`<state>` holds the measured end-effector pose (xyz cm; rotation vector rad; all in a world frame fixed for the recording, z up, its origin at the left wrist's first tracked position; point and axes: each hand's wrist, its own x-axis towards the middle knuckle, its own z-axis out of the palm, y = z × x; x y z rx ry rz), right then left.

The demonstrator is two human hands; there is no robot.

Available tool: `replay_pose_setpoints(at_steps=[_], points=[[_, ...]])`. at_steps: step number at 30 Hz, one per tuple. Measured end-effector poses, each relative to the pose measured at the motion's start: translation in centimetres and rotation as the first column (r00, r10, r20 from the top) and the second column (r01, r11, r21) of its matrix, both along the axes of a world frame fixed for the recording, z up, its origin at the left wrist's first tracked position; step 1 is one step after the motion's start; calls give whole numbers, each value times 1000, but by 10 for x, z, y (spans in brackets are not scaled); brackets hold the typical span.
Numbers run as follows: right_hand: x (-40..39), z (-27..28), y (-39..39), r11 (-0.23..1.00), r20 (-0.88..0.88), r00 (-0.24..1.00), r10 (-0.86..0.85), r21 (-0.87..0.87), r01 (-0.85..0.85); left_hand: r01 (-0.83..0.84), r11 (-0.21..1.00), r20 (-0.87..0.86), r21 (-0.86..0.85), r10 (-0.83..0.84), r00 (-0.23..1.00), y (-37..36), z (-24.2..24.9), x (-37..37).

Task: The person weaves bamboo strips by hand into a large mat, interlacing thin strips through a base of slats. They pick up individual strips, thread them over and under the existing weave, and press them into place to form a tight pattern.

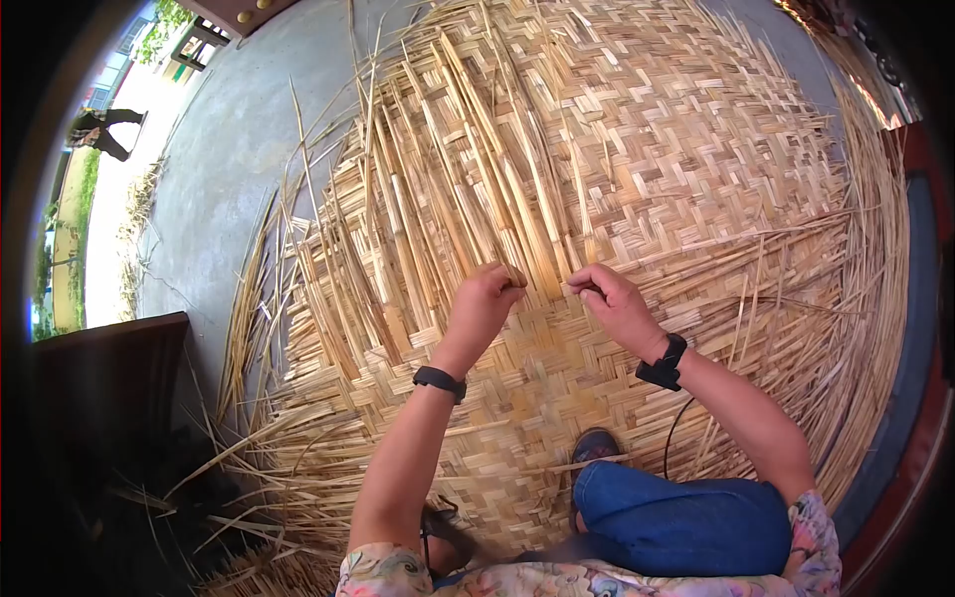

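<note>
A large woven mat point(686, 149) of flat straw-coloured strips spreads over the floor, in a herringbone pattern. Long loose strips point(487, 159) lie across its middle and run away from me. At their near ends, my left hand point(490, 290) is closed, fingertips pressed together over the strips. My right hand point(605, 292) is a little to the right, its fingers curled in a pinch near the same strip ends. What either hand grips is too small to make out. Black bands circle both wrists.
Loose strips stick out along the mat's left, lower left and right edges. Grey floor point(224, 149) shows at the upper left, a dark panel point(114, 368) at the left. My shoe point(596, 445) and bent knee rest on the mat. Another person point(104, 129) is far off outside.
</note>
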<state>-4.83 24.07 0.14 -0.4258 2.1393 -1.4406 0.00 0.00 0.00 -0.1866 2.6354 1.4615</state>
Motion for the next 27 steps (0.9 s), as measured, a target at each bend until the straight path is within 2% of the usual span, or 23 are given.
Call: replay_pose_setpoints(at_steps=[2,3,5,6,7,8,9,10,11,12,13,14,16,17,18,20,23,26,27], points=[[5,4,-7,994,-7,995,99,37,-99,-43,978,-351,-204,-32,936,-2,11,-10],[7,2,-8,989,-62,989,134,74,-129,-66,962,-430,-264,-55,901,-7,26,-18],[9,-4,-6,968,-177,958,226,148,-201,-132,966,-627,-223,-39,778,-17,71,-34],[9,-8,-8,963,-197,948,249,152,-221,-174,973,-691,-153,20,722,-30,91,-40],[10,-11,-10,964,-193,950,247,145,-222,-257,964,-657,-69,150,739,-47,107,-38],[12,-12,-12,965,-188,951,246,141,-222,-245,956,-672,164,290,682,-61,126,-37],[12,-12,-12,966,-190,952,242,139,-218,-327,922,-633,205,380,674,-83,130,-26],[14,-16,-11,958,-356,892,278,176,-228,-443,870,-522,217,487,700,-99,124,-9],[16,-9,-15,935,-330,882,338,225,-274,-549,807,-406,217,586,702,-107,108,13],[19,2,-21,910,-301,870,391,269,-316,-595,777,-412,-205,484,772,-110,75,44],[22,9,-28,883,-272,856,439,308,-354,-539,600,-367,-591,394,842,-114,43,79],[25,2,-36,892,-395,800,452,209,-401,-514,603,-301,-610,424,854,-102,23,111],[28,1,-53,712,-247,704,665,491,-501,-503,634,-203,-588,486,850,-78,9,138],[28,-1,-59,581,-141,651,746,615,-532,-511,660,-161,-550,517,841,-75,7,142],[30,-11,-65,498,-95,618,780,692,-522,-497,728,-59,-473,536,842,-80,6,135],[38,-7,-64,516,-112,621,776,678,-523,-472,837,159,-277,524,837,-96,2,109],[41,-3,-54,587,-181,644,744,637,-500,-395,845,235,-360,492,838,-104,-6,89],[48,5,-43,632,-220,649,728,583,-511,-419,876,221,-241,470,855,-117,-31,95],[50,7,-39,640,-231,646,728,568,-518,-389,887,203,-250,441,874,-118,-34,97]])
